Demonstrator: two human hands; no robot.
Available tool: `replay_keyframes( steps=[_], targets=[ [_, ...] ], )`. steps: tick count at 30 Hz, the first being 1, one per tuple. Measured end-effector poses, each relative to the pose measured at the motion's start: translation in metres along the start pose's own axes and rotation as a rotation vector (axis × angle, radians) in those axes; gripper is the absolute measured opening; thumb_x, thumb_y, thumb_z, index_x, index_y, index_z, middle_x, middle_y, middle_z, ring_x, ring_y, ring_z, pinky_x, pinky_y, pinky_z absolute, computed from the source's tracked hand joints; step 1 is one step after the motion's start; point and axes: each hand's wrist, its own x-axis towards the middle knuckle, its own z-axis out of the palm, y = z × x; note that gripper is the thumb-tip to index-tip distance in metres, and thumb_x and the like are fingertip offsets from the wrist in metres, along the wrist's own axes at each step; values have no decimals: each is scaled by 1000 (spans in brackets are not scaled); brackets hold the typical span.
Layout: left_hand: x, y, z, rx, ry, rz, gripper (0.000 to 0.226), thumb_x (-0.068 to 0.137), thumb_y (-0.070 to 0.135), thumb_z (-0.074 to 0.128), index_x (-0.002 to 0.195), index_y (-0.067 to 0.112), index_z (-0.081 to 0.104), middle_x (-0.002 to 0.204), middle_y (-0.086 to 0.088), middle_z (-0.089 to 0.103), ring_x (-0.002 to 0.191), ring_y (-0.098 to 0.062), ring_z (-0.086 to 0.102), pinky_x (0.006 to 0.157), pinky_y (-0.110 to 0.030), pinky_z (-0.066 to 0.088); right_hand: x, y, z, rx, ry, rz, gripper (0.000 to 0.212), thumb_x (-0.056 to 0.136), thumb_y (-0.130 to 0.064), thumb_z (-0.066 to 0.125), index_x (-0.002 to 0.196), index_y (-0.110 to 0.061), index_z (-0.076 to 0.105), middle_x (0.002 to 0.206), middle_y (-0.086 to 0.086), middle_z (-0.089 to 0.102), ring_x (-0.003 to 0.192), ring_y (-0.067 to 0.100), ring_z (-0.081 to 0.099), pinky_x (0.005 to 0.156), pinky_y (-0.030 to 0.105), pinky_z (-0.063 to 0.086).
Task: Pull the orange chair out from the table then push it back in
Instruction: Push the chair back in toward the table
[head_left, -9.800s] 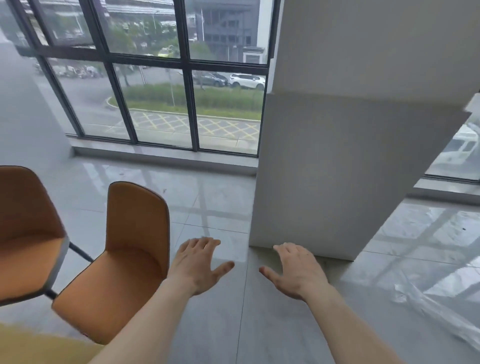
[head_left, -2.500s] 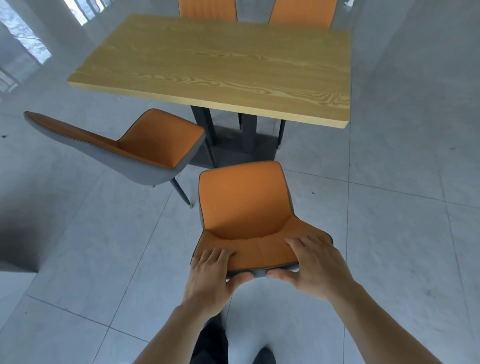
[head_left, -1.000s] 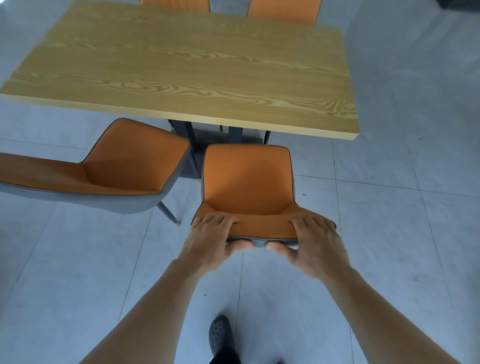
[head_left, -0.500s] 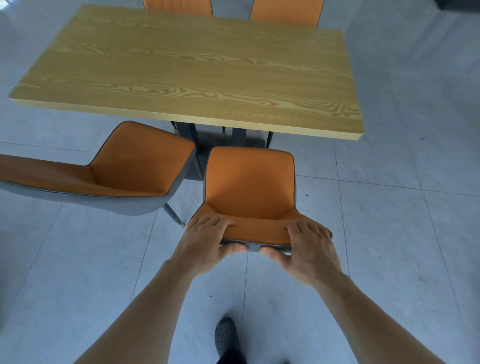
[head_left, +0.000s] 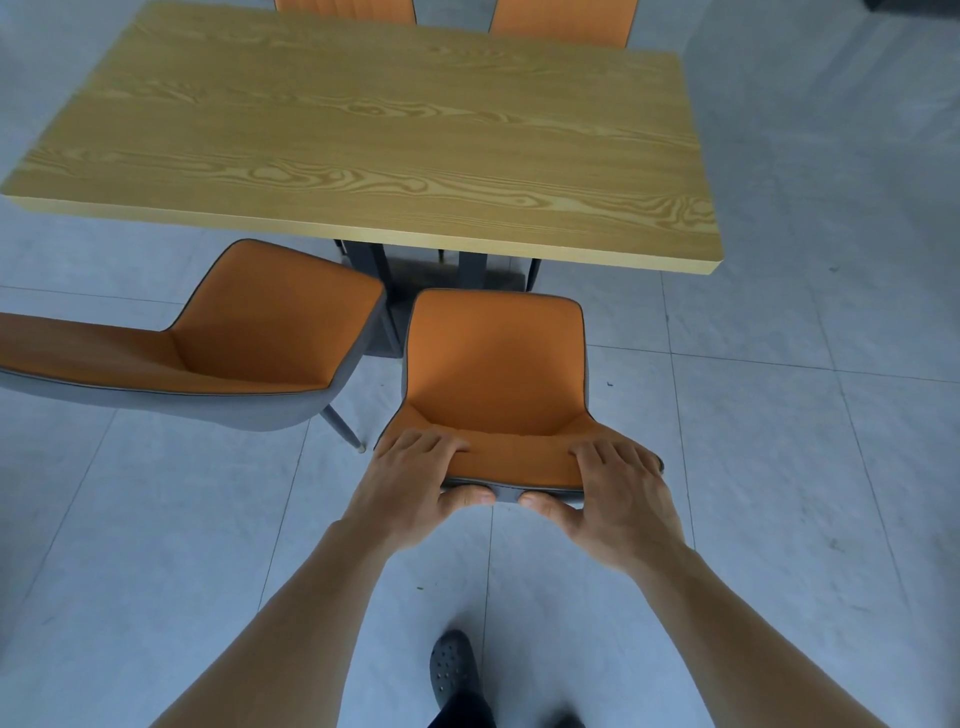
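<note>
The orange chair (head_left: 496, 364) with a grey shell stands just short of the wooden table (head_left: 374, 135), its seat front a small gap from the near table edge. My left hand (head_left: 415, 480) grips the left part of the backrest top, fingers over the orange side and thumb on the grey back. My right hand (head_left: 618, 493) grips the right part the same way. The chair's legs are hidden under the seat.
A second orange chair (head_left: 228, 338) stands at an angle to the left, close beside the held one. Two more orange chair backs (head_left: 561, 21) show beyond the table's far edge. Dark table legs (head_left: 374, 265) stand under the top. My shoe (head_left: 451, 667) is on the grey tiled floor.
Since 2.5 s ago the chair has moved toward the table with both hands gripping its backrest. Over the last half second its position barely changes.
</note>
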Motion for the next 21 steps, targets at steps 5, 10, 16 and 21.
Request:
replay_keyframes(
  steps=[5, 10, 16, 21],
  targets=[
    [0, 0, -2, -1, -11, 2, 91, 77, 94, 22, 131, 29, 54, 129, 11, 60, 122, -18, 51, 109, -41, 37, -1, -3, -3, 0, -31, 17, 110, 66, -104, 5, 122, -24, 56, 123, -3, 63, 121, 25, 54, 101, 42, 44],
    [-1, -1, -8, -12, -21, 5, 94, 74, 97, 19, 132, 31, 53, 131, 12, 59, 124, -15, 50, 108, -40, 37, 0, -7, -5, -7, -75, 25, 114, 63, -105, 1, 122, -23, 54, 121, -2, 60, 120, 25, 52, 103, 40, 42],
    [-4, 3, -11, -11, -55, -41, 99, 71, 99, 16, 135, 32, 51, 132, 14, 57, 127, -14, 47, 109, -39, 37, 0, -7, -8, 11, -90, 11, 119, 61, -104, -4, 124, -21, 53, 120, -2, 59, 117, 26, 51, 103, 40, 42],
    [-10, 11, -20, 17, -73, -78, 87, 77, 93, 27, 140, 34, 44, 140, 14, 51, 132, -13, 41, 112, -36, 33, 0, -7, -10, 8, -131, 18, 120, 60, -105, -2, 128, -22, 52, 124, -2, 59, 120, 26, 51, 103, 40, 42]
  ],
)
